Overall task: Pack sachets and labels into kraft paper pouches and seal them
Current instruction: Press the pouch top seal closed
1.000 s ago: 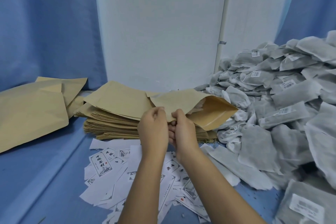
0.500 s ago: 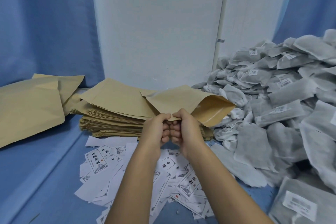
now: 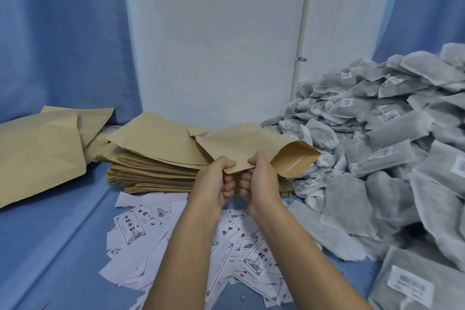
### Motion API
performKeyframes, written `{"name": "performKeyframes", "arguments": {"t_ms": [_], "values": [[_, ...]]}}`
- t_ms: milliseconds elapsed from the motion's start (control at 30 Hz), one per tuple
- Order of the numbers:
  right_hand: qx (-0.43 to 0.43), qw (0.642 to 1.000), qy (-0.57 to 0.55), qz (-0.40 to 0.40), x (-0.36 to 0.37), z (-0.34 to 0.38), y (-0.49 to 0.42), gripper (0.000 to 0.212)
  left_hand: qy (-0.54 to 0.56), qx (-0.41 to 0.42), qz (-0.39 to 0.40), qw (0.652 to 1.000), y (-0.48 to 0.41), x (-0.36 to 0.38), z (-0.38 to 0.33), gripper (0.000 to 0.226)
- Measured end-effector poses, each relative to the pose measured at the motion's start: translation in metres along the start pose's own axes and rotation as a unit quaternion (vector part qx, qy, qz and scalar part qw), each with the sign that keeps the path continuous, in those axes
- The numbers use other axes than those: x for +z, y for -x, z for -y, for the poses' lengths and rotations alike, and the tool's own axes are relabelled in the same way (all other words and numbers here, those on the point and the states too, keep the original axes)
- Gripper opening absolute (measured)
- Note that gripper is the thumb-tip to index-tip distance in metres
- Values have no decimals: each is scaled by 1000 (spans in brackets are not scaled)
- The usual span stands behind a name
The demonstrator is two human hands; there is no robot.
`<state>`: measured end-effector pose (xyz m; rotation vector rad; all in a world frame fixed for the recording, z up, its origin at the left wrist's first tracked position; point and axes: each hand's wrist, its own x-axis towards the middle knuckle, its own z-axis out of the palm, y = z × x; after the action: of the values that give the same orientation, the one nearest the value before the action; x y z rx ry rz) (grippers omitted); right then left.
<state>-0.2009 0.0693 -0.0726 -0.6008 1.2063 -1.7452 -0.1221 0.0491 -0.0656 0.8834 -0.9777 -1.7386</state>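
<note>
I hold one kraft paper pouch (image 3: pixel 247 145) in the air above the table's middle. My left hand (image 3: pixel 214 184) and my right hand (image 3: pixel 261 181) both pinch its near edge, close together. The pouch's mouth (image 3: pixel 294 158) gapes open toward the right, showing a pale inner lining. Behind the hands lies a thick stack of flat kraft pouches (image 3: pixel 151 158). White printed labels (image 3: pixel 176 246) are scattered on the blue surface under my forearms. A large heap of grey sachets (image 3: pixel 390 146) fills the right side.
More large kraft pouches (image 3: pixel 40 151) lie loose at the far left. A white wall panel (image 3: pixel 214 45) stands behind the stack, with blue curtains on either side. Bare blue tabletop (image 3: pixel 50 246) shows at the lower left.
My hands slid down to the pouch's near edge and drew closer together. The pouch's mouth has spread wider toward the right.
</note>
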Motion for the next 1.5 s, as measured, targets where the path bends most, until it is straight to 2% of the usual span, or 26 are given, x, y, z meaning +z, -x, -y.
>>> {"name": "performKeyframes", "arguments": {"t_ms": [233, 367, 733, 867, 967, 1167, 1333, 1500], "values": [[27, 998, -53, -13, -5, 1, -4, 31, 12, 6, -20, 1000, -1, 2, 0, 26], [32, 999, -34, 3, -6, 0, -5, 32, 21, 7, -38, 999, -1, 0, -1, 26], [32, 997, -64, -19, -8, 3, -9, 30, 55, 28, -86, 994, 1, -4, -4, 24], [15, 998, -53, -33, -6, -2, -8, 29, 31, 73, -143, 986, 1, 4, 1, 24], [14, 999, -38, -25, -3, -3, -5, 30, -24, 77, -130, 988, 2, 8, 4, 16], [46, 998, -37, 20, 2, -4, -2, 33, 18, 61, -126, 990, 0, 3, 3, 18], [61, 996, -70, 15, 4, -6, 0, 30, 52, 63, -169, 982, 1, 2, 2, 19], [50, 996, -69, 28, 2, -7, -2, 30, 11, 90, -196, 976, 2, 8, 10, 27]]}}
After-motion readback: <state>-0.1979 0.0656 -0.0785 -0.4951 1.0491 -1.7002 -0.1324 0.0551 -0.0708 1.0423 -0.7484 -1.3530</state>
